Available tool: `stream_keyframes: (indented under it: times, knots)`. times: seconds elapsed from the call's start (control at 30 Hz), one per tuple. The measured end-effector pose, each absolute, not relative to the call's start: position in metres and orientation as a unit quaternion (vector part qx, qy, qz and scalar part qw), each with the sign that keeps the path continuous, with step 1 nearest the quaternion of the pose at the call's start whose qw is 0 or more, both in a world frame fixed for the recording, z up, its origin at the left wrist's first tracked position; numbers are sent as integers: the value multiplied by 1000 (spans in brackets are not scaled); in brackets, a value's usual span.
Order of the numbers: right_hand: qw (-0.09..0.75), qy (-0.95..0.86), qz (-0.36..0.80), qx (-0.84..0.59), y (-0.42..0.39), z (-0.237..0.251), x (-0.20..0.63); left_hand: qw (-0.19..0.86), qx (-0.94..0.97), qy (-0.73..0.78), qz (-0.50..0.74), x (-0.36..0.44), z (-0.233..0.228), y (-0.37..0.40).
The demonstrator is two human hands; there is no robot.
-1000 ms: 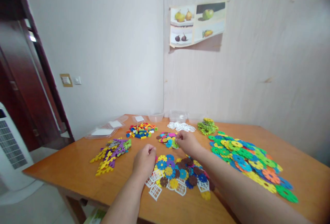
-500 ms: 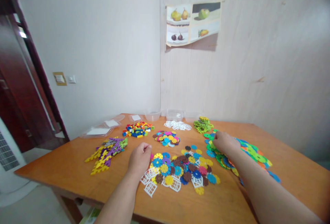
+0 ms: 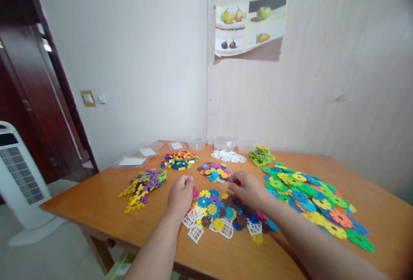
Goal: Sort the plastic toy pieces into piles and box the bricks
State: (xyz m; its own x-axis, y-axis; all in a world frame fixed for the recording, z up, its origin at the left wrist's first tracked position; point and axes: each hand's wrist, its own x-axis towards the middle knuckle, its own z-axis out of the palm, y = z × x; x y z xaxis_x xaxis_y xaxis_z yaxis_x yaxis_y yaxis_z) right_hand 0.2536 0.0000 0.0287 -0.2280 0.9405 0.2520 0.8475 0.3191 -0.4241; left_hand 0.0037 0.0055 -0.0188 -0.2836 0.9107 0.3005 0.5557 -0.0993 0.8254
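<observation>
Left hand (image 3: pixel 182 194) rests loosely curled at the left edge of the mixed flower-disc pile (image 3: pixel 226 217), near the front edge of the tabletop (image 3: pixel 90 211). Right hand (image 3: pixel 247 189) lies over the pile's far side, fingers bent, contents unclear. Large disc spread (image 3: pixel 309 196) occupies the right side. Small brick heap (image 3: pixel 179 160) sits toward the far edge.

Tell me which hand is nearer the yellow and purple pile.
Left. The left hand sits just right of the yellow and purple pile; the right hand is farther right, over the mixed discs.
</observation>
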Motion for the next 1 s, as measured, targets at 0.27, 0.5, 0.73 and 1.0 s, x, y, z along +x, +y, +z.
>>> stream_keyframes:
  times: [0.27, 0.5, 0.73, 1.0]
  knots:
    - [170, -847, 55, -501, -32, 34, 183, 183, 585, 639, 465, 1, -22, 8]
    - [178, -841, 55, -508, -27, 26, 175, 184, 588, 639, 461, 1, -20, 7]
    - [290, -773, 179, -535, -11, 24, 192, 190, 588, 631, 468, 1, -22, 6]
    - [237, -604, 35, -760, 24, 46, 310, 196, 582, 626, 481, 1, -21, 5]
